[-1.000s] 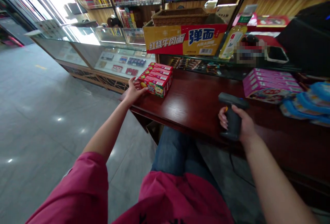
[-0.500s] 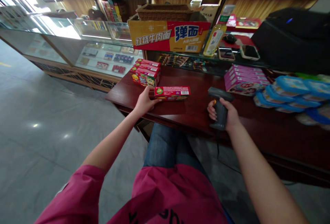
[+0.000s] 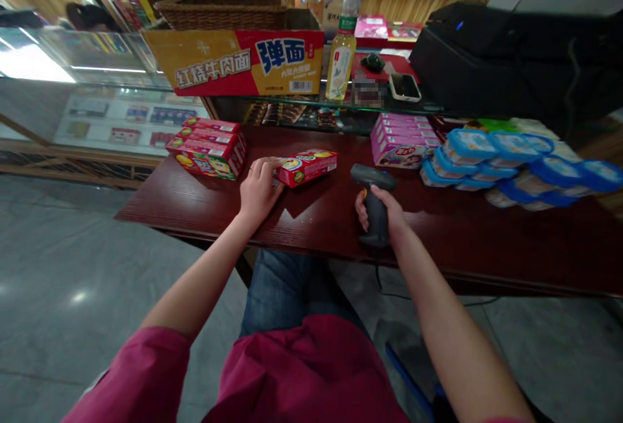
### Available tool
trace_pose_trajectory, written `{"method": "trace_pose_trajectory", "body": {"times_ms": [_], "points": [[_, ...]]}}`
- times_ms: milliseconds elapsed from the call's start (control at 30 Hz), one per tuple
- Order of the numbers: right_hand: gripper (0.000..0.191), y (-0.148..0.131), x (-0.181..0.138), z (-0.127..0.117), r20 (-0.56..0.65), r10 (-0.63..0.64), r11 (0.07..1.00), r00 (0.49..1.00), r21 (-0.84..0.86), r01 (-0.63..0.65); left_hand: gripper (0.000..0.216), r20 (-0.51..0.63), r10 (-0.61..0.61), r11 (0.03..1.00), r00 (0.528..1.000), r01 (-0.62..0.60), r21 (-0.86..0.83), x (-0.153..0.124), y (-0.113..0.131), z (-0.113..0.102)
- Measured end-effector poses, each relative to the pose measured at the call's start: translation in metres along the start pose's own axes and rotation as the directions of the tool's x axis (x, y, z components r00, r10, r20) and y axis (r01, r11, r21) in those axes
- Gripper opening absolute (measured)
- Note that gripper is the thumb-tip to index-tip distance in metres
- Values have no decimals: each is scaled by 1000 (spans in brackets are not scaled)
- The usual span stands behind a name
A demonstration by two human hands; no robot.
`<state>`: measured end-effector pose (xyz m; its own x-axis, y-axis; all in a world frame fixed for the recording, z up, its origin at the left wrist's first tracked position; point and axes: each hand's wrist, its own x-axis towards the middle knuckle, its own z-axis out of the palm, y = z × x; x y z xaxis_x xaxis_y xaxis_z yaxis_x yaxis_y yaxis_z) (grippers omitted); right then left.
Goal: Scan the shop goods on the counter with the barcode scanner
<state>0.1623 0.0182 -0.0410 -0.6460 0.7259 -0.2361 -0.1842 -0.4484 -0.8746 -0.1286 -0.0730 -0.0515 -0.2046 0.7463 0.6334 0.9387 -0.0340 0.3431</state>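
One dark wood table (image 3: 462,241) spans the view, with the person seated at its near edge. Behind it, a glass counter carries a black machine (image 3: 487,53) on the right and a yellow-and-red carton (image 3: 238,63) on the left, with a bottle (image 3: 341,63) between them.

On the table's right side lie piled blue tubs (image 3: 511,163). Just left of them is a stack of pink boxes (image 3: 399,141). A stack of red boxes (image 3: 207,147) sits near the far left corner.

A single red box (image 3: 306,167) lies apart from that stack, near the table's middle. The left hand (image 3: 260,189) grips its left end, fingers curled over the top. Whether the box rests fully on the wood cannot be told.

Just right of it, the right hand (image 3: 384,212) is wrapped tight round the handle of a black scanner (image 3: 372,205), which is held upright with its head on top.
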Motion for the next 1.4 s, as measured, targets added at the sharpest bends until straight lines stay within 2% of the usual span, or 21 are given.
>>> {"method": "trace_pose_trajectory", "body": {"times_ms": [200,300,400,467,567,700,800,900,967,1067,1233,1400], "points": [[38,4,0,-2,-23,-37,998,999,43,38,35,-23,32,999,999,-32,14,-1,2,-3],[40,6,-2,0,-24,-60,997,998,56,61,37,-28,14,999,1000,-15,-34,-2,4,-3],[40,5,-5,0,-45,-88,990,995,109,93,39,-43,-100,977,994,90,-193,3,7,1],[40,2,-8,-5,-76,-103,983,992,143,113,41,-58,-218,916,974,184,-356,15,14,8],[41,-5,-15,-25,-121,-93,983,988,145,111,43,-52,-307,801,950,229,-552,49,34,29],[41,-16,-30,-63,-168,-86,985,982,131,108,42,18,-216,733,976,174,-657,113,77,71],[40,-20,-38,-81,-190,-96,972,977,195,134,41,43,-99,730,994,102,-676,156,109,112],[39,-20,-39,-85,-191,-101,963,976,229,144,39,25,-62,781,998,64,-621,186,131,153],[40,-18,-37,-83,-185,-95,966,978,221,136,39,7,-59,820,998,52,-570,199,140,175],[41,-16,-34,-80,-187,-89,966,978,224,131,39,-2,-63,869,998,53,-492,210,146,193],[41,-16,-35,-82,-197,-71,965,978,234,118,41,15,-101,900,995,98,-425,217,150,205],[41,-18,-36,-82,-198,-72,960,978,253,122,55,11,-123,896,992,116,-428,214,152,216]]}}
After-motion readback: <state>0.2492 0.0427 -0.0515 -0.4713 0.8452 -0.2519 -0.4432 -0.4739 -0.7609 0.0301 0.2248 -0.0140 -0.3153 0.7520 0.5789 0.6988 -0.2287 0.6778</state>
